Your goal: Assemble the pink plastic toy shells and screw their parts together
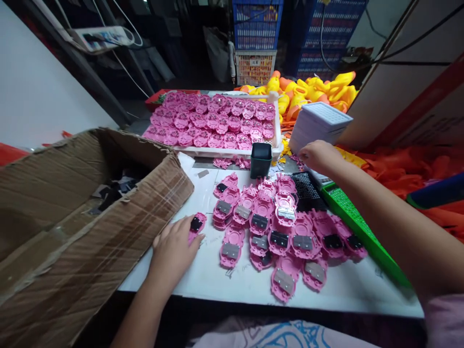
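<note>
My left hand [174,249] is curled round a pink plastic shell [197,223] with a black plate in it, low over the white table at the cardboard box's side. The palm and fingers hide part of that shell. On the far right my right hand [321,155] is closed, in front of the stack of white trays [319,123]. Its fingertips point down and away, so what they hold, if anything, is hidden. Between the hands lie several pink shells [261,205] in overlapping rows, with grey or black plates screwed on.
A cardboard box [155,193] with dark scraps inside stands at left. A white crate [217,153] full of pink parts sits at the back. A dark square cup [261,162], a black grid tray [308,191] and a green tray [362,232] stand near the shells. Yellow and orange parts [308,92] are heaped behind.
</note>
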A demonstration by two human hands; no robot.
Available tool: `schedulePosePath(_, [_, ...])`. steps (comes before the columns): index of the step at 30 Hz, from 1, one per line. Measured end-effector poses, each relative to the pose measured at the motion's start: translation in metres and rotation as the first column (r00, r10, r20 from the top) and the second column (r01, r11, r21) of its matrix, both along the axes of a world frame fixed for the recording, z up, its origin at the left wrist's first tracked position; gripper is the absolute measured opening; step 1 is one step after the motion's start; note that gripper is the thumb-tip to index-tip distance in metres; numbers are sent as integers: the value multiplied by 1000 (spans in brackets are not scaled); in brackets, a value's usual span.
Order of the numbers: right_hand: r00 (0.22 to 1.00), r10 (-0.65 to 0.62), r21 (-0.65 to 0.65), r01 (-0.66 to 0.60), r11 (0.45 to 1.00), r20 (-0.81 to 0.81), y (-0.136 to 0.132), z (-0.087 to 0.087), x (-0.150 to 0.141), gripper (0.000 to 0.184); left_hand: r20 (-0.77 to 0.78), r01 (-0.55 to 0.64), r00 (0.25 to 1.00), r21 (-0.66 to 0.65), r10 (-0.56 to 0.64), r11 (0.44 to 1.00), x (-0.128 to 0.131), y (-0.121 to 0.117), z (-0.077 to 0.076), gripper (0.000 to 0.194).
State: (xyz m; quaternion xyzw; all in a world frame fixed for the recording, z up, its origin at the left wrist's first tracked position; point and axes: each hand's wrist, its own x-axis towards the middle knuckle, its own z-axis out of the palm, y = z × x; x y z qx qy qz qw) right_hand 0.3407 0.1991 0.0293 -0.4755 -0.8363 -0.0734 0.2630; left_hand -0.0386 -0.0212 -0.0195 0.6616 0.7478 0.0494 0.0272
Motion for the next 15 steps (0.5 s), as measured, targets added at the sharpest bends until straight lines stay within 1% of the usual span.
schedulePosePath(1, [995, -11, -88, 20, 996, 103, 13, -6, 0, 24, 7, -8, 1000, 19, 7, 1000, 0, -2, -2, 41])
schedulePosePath(3, [953, -17, -234, 91, 968, 301, 29, -16, -2, 26, 23, -24, 999, 74, 22, 997, -1, -4, -2, 39])
schedulePosePath(5, [894, -19, -312, 177, 933, 449, 36, -22, -8, 29, 61, -44, 998, 136, 36, 990, -2, -5, 0, 39])
schedulePosePath(7, [827, -28, -342, 263, 902, 562, 39, -25, -14, 32, 117, -56, 993, 197, 33, 979, -2, -5, 5, 40])
schedulePosePath(10, [740, -39, -337, 352, 873, 671, 40, -26, -24, 33, 168, -39, 986, 279, -9, 959, 3, -1, 14, 41])
schedulePosePath(12, [709, -39, -325, 371, 870, 705, 41, -27, -27, 31, 163, -23, 986, 327, -32, 945, 9, 4, 19, 41])
schedulePosePath(15, [692, -31, -309, 361, 880, 721, 39, -30, -29, 30, 168, -1, 983, 379, -68, 926, 18, 12, 22, 41])
